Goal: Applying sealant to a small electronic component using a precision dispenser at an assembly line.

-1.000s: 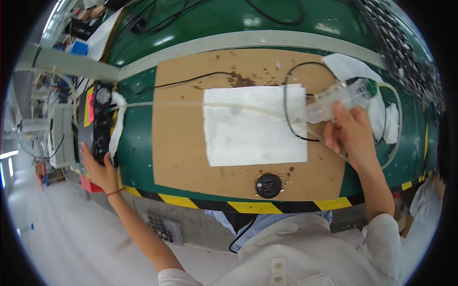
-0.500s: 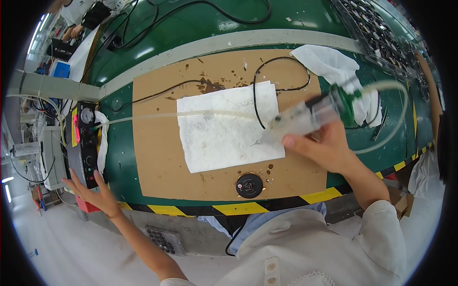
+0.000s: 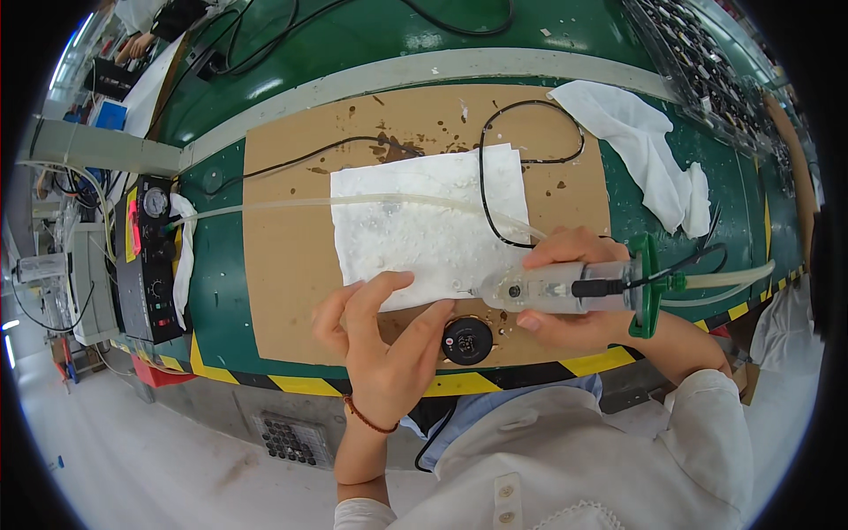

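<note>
**Syringe in hand, black disc not yet met by its nozzle**

Right of the frame's centre, the right hand (image 3: 592,329) gripped a clear syringe (image 3: 552,288), fingers wrapped over the far side and thumb along the near side. The syringe lay roughly level, its nozzle pointing left over the lower right edge of a white paper towel (image 3: 397,243). Its green cap (image 3: 645,284) was fitted and joined to a pale hose (image 3: 729,279), so the setting-up looked done.

The left hand (image 3: 384,353), at lower centre, had its fingers spread and curved, with nothing seen between them. Beside it a black disc (image 3: 466,340) lay on the cardboard (image 3: 291,265); whether the hand touched it could not be told.

The nozzle stood apart from the disc, so work there seemed still outstanding. Whether the disc already bore any of the syringe's contents was too small to tell. At far left stood a black control box (image 3: 132,287).
</note>
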{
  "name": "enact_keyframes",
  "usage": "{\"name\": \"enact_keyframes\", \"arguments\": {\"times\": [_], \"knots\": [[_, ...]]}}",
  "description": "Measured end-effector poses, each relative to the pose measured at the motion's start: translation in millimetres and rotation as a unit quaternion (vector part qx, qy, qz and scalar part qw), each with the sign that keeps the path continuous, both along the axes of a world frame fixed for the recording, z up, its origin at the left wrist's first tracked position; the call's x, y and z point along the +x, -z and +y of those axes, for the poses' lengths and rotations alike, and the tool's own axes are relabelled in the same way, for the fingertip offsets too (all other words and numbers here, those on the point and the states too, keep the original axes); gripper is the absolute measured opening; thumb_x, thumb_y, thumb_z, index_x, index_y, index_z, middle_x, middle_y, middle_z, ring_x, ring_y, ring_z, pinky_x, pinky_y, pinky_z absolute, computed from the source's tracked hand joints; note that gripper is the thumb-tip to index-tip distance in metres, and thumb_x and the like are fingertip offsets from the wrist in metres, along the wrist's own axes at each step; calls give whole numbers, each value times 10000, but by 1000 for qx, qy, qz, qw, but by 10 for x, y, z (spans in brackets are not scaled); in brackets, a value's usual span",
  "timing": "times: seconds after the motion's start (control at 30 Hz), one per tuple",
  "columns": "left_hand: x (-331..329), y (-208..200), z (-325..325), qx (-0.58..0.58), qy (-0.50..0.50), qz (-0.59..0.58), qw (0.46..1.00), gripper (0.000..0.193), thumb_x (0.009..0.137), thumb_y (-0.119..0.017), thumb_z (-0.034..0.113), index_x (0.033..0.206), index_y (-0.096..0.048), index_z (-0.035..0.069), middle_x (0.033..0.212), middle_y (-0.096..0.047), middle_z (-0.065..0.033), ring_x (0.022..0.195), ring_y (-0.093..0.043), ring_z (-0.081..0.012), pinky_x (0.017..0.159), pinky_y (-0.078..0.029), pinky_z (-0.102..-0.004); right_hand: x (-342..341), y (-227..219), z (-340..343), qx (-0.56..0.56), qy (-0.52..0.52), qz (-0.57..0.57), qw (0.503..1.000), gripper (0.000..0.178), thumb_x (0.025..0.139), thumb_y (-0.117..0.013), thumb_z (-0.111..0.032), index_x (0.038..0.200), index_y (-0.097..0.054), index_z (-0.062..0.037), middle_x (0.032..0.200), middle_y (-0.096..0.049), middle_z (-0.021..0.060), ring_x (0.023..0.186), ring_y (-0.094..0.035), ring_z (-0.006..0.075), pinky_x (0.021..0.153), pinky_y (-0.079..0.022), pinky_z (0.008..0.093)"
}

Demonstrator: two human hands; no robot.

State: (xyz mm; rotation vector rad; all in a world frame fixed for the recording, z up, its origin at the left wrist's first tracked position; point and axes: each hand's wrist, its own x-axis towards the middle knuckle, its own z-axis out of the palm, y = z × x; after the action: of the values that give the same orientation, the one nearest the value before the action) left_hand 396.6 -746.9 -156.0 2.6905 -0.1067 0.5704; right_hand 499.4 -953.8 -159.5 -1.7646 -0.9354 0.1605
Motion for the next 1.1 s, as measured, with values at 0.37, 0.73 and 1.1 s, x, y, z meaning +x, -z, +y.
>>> {"name": "enact_keyframes", "arguments": {"times": [0.37, 0.73, 1.1], "knots": [[164, -75, -221, -43, -26, -18, 999, 155, 638, -752, 67, 767, -700, 133, 1089, -548, -35, 1058, -399, -310, 898, -321, -377, 61, 43, 2, -6, 17, -86, 996, 466, 676, -804, -246, 1015, -542, -63, 809, -603, 73, 663, -609, 219, 565, -473, 318], [130, -17, -335, -31, -77, -15, 996, 174, 600, -700, 5, 731, -647, 105, 1092, -481, -83, 1056, -380, -344, 854, -353, -427, -85, -43, -3, -42, 20, 217, 975, 435, 769, -767, -166, 1090, -495, -55, 968, -557, 54, 817, -550, 100, 657, -436, 243], [223, 20, -353, -12, -65, -25, 997, 150, 685, -680, 24, 805, -624, 93, 1097, -480, -59, 1104, -365, -342, 891, -335, -437, -22, -80, -4, 93, 59, 367, 924, 385, 771, -730, -80, 1068, -490, -29, 936, -539, 38, 819, -529, 74, 676, -427, 218]]}}
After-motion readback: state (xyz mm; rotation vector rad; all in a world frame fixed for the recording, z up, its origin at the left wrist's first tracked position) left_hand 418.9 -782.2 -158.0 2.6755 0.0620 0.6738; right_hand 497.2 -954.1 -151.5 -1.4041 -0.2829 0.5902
